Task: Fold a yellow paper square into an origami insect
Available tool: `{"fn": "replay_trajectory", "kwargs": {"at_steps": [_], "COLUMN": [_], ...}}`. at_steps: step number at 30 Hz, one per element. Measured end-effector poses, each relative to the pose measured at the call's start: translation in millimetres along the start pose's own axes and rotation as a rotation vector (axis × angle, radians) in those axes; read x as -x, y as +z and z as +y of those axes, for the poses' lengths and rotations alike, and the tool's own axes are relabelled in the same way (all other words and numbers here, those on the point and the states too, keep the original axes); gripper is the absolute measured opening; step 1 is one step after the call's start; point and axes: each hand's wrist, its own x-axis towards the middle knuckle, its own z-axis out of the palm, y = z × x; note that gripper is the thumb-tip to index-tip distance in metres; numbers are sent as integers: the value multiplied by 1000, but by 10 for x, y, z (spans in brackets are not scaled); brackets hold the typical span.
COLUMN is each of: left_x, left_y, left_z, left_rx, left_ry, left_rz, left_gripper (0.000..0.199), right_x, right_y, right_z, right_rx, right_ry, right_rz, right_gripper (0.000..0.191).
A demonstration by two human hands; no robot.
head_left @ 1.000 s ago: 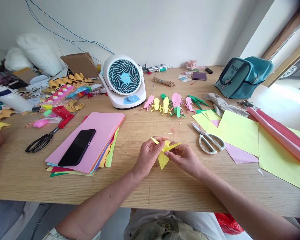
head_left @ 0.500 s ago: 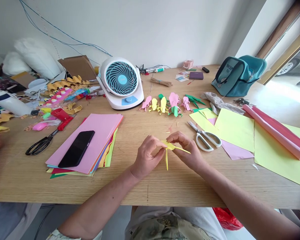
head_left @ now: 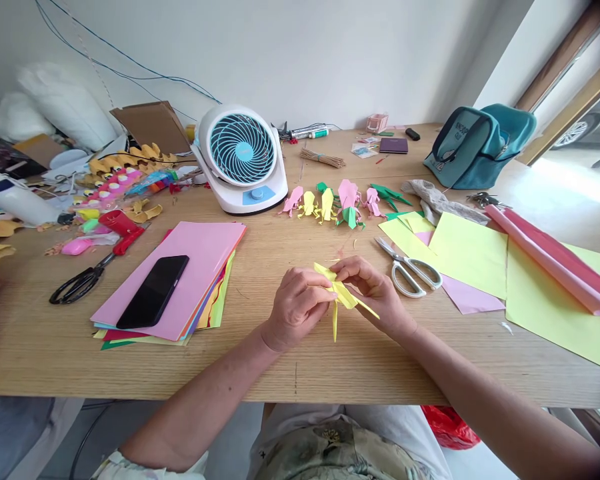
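Between my two hands is a yellow folded-paper figure (head_left: 347, 296), held just above the table, with two thin paper strips sticking out toward me. My left hand (head_left: 300, 300) pinches its left side, while my right hand (head_left: 373, 293) grips it from the right, thumb and fingertips closed on the paper. White-handled scissors (head_left: 416, 275) lie to the right of my right hand. Beyond my hands stands a row of folded-paper figures, among them a yellow one (head_left: 327, 205), a pink one (head_left: 348, 193) and a green one (head_left: 350, 217).
Left of my hands, a black phone (head_left: 153, 291) rests on a stack of coloured paper (head_left: 205, 247). Black-handled scissors (head_left: 83, 283) and a white fan (head_left: 243, 157) stand farther off. Yellow sheets (head_left: 473, 250), a rolled pink sheet (head_left: 555, 263) and a teal bag (head_left: 480, 147) are at right.
The yellow figure has tilted up, so more of its folded body shows. My fingers have shifted a little on it. The whole view has moved slightly.
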Motion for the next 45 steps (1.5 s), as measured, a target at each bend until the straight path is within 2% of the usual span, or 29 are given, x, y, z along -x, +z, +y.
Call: {"fn": "replay_trajectory", "kwargs": {"at_steps": [4, 7, 11, 14, 21, 24, 28, 33, 41, 45], "left_x": [-23, -46, -48, -20, -21, -37, -32, -50, -71, -65], "left_y": [28, 43, 83, 126, 141, 129, 141, 134, 95, 91], "left_z": [18, 27, 5, -31, -8, 8, -20, -49, -66, -53], "left_rx": [189, 329, 481, 521, 537, 562, 592, 766, 816, 696], "left_ry": [-136, -335, -599, -683, -725, -766, -791, -800, -807, -725], "left_rz": [30, 51, 54, 43, -47, -79, -26, 35, -23, -53], "left_gripper": [13, 7, 7, 10, 17, 26, 28, 30, 30, 28], "right_x": [9, 16, 12, 1, -34, -33, -40, -78, -71, -55], "right_y": [3, 24, 56, 69, 95, 104, 101, 65, 35, 12], "right_z": [-17, 1, 34, 22, -5, 25, 46, -30, -57, -53], "right_rx": [69, 60, -70, -116, -135, -141, -201, -251, -203, -122], "right_ry": [53, 146, 239, 292, 361, 384, 394, 415, 400, 317], "right_rz": [-45, -59, -46, -22, 76, 103, 77, 7, -8, -10], "right_gripper": [13, 15, 28, 36, 41, 44, 44, 39, 38, 35]}}
